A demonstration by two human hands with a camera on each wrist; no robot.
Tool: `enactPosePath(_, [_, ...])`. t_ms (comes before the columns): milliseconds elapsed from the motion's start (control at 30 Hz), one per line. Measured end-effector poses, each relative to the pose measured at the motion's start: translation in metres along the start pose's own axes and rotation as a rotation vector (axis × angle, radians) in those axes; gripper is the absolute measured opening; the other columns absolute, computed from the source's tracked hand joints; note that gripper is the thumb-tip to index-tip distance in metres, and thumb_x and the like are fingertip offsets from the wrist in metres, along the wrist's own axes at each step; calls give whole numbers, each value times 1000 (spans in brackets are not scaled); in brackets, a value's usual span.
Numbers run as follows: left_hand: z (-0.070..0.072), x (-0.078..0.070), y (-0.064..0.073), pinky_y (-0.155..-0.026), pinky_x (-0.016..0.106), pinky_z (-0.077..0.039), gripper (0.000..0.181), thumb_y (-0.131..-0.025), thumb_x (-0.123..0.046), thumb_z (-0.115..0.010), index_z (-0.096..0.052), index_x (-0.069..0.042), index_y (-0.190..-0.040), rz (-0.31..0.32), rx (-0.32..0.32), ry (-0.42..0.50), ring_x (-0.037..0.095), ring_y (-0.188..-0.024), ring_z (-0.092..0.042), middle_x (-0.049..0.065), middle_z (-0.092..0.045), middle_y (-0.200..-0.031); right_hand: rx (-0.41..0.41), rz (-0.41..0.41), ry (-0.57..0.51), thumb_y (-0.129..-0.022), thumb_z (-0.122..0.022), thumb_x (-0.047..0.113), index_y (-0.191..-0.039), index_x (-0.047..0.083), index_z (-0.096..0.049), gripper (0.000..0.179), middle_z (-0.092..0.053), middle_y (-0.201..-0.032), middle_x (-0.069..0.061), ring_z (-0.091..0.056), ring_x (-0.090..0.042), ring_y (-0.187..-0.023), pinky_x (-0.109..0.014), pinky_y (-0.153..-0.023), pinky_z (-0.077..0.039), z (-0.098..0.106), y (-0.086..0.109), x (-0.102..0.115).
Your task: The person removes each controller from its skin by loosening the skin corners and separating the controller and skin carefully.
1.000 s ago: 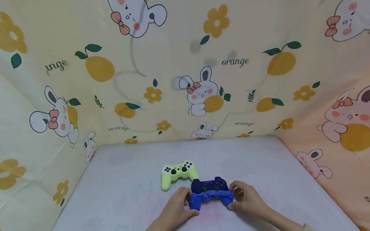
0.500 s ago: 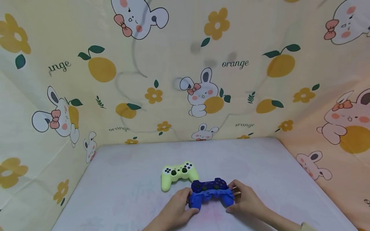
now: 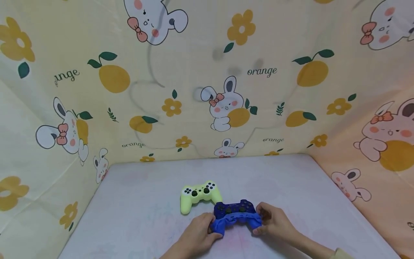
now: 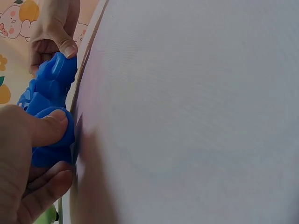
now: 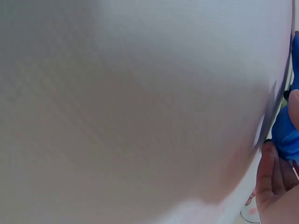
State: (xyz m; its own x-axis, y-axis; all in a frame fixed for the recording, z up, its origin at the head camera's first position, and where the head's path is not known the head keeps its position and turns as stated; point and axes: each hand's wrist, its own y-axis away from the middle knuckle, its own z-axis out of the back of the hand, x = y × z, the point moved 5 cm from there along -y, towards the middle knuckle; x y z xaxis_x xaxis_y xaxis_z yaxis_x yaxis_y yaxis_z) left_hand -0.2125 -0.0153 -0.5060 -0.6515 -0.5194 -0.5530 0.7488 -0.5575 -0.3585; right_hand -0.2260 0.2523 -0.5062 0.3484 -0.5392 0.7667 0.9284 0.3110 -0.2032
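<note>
A dark blue game controller [image 3: 234,208] lies at the front middle of the table, buttons and sticks upward. A brighter blue rubbery cover [image 3: 237,217] wraps its handles and lower edge, while its button face stays bare. My left hand [image 3: 198,232] grips the covered left handle, thumb on the near end; the left wrist view shows that thumb pressed on the blue cover [image 4: 44,100], fingers beneath. My right hand [image 3: 278,222] pinches the cover at the right handle between thumb and fingers. In the right wrist view only part of the cover [image 5: 286,133] shows at the edge.
A light green game controller [image 3: 200,194] with black sticks lies just behind and left of the blue one. The pale table [image 3: 136,201] is bounded at the back and sides by yellow cloth walls [image 3: 187,72] printed with rabbits and oranges.
The right hand's fingers have shifted slightly about the right handle, and the cover's edge has changed shape a little. The left hand keeps its grip; the green controller stays put.
</note>
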Motion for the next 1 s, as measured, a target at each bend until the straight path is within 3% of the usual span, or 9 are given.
enactPosePath(233, [-2,2,-2,-52,12,-36,26,-83,-23,-80,-56,-17,-80,-56,-29,-7,-3,-63,-43,-13,-49,-74,38,71,-3,-59,-95,24,-92,18,-58,49,-59,-83,3,-59,-13,-70,-30,-63,-53,1,-5,1])
enactPosePath(300, [-3,4,-2,-51,12,-38,25,-82,-22,-81,-56,-17,-79,-29,-23,35,-3,-62,-44,-14,-50,-73,48,82,-1,-59,-95,25,-90,18,-58,49,-59,-81,4,-59,-14,-69,-29,-61,-52,2,-6,1])
enactPosePath(433, [-4,11,-4,-51,16,-44,27,-79,-19,-83,-57,-17,-82,87,15,155,-3,-61,-48,-13,-53,-72,58,63,12,-59,-95,27,-92,17,-56,52,-59,-82,3,-59,-13,-69,-28,-61,-52,2,-6,-1])
enactPosePath(500, [-5,12,-4,-52,18,-46,28,-78,-18,-84,-57,-16,-85,130,39,200,-2,-61,-50,-12,-54,-73,49,22,11,-59,-95,25,-95,16,-56,55,-60,-85,2,-60,-12,-70,-28,-62,-52,3,-5,-3])
enactPosePath(600, [-5,12,-3,-56,19,-46,28,-79,-21,-83,-58,-17,-90,138,68,206,0,-64,-51,-11,-55,-76,-5,-70,9,-57,-96,18,-100,14,-60,56,-63,-89,0,-62,-14,-74,-28,-64,-53,4,-2,-2])
enactPosePath(733, [-3,12,0,-61,19,-46,29,-80,-24,-83,-58,-17,-94,136,45,167,3,-72,-52,-12,-54,-82,-93,-225,-20,-54,-95,8,-105,10,-64,59,-67,-100,-7,-64,-19,-80,-32,-67,-54,0,0,3])
enactPosePath(867, [-4,11,3,-66,21,-46,36,-80,-30,-83,-55,-16,-98,188,17,93,5,-78,-49,-11,-47,-92,-148,-361,-14,-52,-96,9,-108,9,-64,65,-68,-111,-12,-66,-22,-87,-39,-73,-55,-7,0,7])
enactPosePath(1000, [-7,8,4,-68,22,-48,41,-79,-31,-84,-52,-15,-99,241,-7,119,5,-79,-49,-9,-44,-95,-221,-433,-80,-56,-93,5,-107,7,-66,57,-68,-114,-13,-67,-23,-86,-41,-72,-54,-5,2,11])
